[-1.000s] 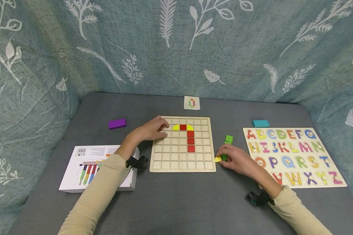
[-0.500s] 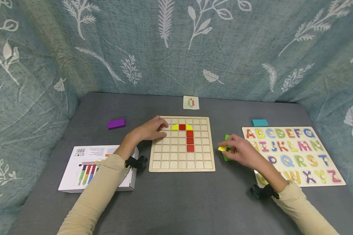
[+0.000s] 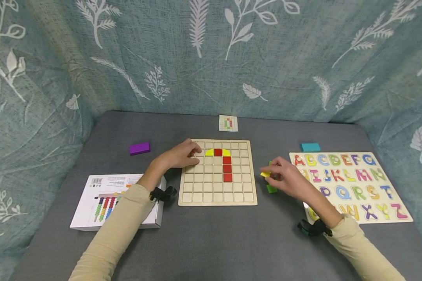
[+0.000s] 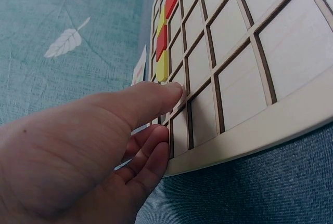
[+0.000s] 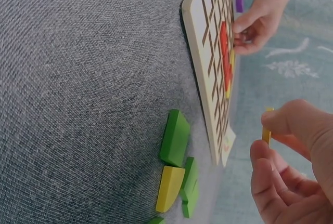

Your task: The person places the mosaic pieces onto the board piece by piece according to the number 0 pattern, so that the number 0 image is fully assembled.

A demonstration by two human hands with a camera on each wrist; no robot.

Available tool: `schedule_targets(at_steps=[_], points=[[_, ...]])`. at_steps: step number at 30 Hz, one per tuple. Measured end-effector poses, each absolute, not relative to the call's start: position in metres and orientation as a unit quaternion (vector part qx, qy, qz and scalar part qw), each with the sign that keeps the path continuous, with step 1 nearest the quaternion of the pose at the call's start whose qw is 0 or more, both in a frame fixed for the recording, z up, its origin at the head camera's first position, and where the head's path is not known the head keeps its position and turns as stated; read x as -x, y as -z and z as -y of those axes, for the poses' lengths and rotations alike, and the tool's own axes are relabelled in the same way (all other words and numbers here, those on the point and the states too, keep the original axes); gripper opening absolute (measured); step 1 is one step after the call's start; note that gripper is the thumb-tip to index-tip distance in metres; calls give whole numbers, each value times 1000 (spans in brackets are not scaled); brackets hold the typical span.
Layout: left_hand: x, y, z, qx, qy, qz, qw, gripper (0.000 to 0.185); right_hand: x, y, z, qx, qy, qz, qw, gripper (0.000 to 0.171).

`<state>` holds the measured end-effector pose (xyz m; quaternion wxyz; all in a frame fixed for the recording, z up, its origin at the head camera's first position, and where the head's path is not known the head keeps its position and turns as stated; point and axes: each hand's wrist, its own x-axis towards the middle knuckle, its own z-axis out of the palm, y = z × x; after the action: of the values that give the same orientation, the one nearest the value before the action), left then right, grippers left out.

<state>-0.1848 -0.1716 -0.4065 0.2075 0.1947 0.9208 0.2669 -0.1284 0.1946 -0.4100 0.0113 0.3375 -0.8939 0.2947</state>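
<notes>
In the head view my left hand (image 3: 181, 154) rests at the upper left edge of the wooden grid board (image 3: 214, 199), its fingers loosely bent over the outer squares. A line of red square tiles (image 3: 227, 168) and two rounded yellow tiles (image 3: 209, 152) lie in the grid. To the board's right, my right hand (image 3: 285, 177) pinches a small yellow tile (image 5: 266, 134) between thumb and fingertips, seen edge-on above the table in the right wrist view. Below it lie several green tiles (image 5: 175, 138) and another yellow tile (image 5: 169, 188), partly hidden by the hand in the head view.
A small pattern card (image 3: 228, 123) lies behind the board. An alphabet puzzle (image 3: 390, 175) is at the right, with a teal block (image 3: 310, 147) behind it. On the left are a white box (image 3: 88, 203), under the left forearm, and a purple block (image 3: 139, 148).
My right hand has lifted the yellow tile from beside the board's lower right and moved it away from me, over the green tiles. My left hand has stayed in place.
</notes>
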Motion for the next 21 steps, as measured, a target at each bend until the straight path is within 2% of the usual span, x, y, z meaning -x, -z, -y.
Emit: schedule_targets(at_steps=[8, 21], points=[[186, 409, 172, -200, -266, -921, 205, 39, 128, 408, -194, -310, -319, 895, -17, 24], [186, 409, 171, -192, -264, -923, 203, 38, 129, 412, -188, -296, -345, 890, -27, 17]])
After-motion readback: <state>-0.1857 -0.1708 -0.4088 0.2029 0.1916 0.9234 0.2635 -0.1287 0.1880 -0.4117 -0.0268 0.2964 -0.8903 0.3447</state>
